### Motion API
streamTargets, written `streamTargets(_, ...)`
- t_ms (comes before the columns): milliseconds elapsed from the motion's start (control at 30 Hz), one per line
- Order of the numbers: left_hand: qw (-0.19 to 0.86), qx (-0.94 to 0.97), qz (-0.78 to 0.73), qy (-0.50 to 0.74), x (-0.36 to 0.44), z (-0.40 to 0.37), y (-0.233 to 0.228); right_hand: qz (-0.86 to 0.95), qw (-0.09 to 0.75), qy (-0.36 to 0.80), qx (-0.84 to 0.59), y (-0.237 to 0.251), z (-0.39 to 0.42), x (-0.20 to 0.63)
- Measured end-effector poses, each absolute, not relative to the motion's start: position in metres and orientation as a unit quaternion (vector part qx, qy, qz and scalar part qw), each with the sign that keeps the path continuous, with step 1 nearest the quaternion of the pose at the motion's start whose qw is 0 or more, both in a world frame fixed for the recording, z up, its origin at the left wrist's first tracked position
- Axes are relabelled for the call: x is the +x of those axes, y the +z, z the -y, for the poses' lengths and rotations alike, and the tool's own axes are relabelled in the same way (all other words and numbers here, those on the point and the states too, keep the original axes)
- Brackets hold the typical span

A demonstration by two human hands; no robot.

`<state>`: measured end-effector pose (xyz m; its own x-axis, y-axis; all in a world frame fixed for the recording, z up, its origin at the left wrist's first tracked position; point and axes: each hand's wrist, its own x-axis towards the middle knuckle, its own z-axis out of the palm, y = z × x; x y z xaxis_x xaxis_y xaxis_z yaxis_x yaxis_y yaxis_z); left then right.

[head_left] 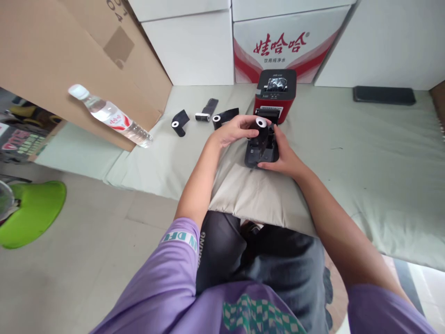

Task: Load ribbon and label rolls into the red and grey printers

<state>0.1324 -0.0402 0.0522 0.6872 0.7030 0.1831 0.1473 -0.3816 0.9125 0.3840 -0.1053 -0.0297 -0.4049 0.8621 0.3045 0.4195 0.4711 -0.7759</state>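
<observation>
My left hand (236, 131) is closed around a small black roll (261, 123) with a white core, its round end facing me. The roll is above the inside of a small black printer (254, 157), whose lid stands raised at the back; whether they touch I cannot tell. Around the printer's right side and front edge my right hand (285, 157) is wrapped, steadying it on the cloth. Just left of my left hand lies another black roll (222, 117), partly unwound. Farther left are two more rolls, one with a dark strip (205, 114) and one curled (179, 123).
Behind the printer stands a red and black boxy device (278, 93). A water bottle (118, 120) leans at the left by a cardboard box (104, 55). White cartons (288, 28) line the back, and a dark flat object (384, 95) lies right on the green cloth (365, 185).
</observation>
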Motion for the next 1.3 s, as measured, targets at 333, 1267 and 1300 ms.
streamTargets(333,0.324,0.846,-0.332,0.262,0.156,0.042,0.037,0.765,0.367,0.32,-0.421,-0.035,0.102,0.383)
streamTargets(1267,0.248,0.858,-0.398,0.212,0.16,0.039,0.029,0.765,0.363,0.326,-0.42,-0.025,0.107,0.38)
streamTargets(1300,0.248,0.858,-0.396,0.211,0.161,0.04,0.03,0.765,0.364,0.327,-0.418,-0.025,0.107,0.38)
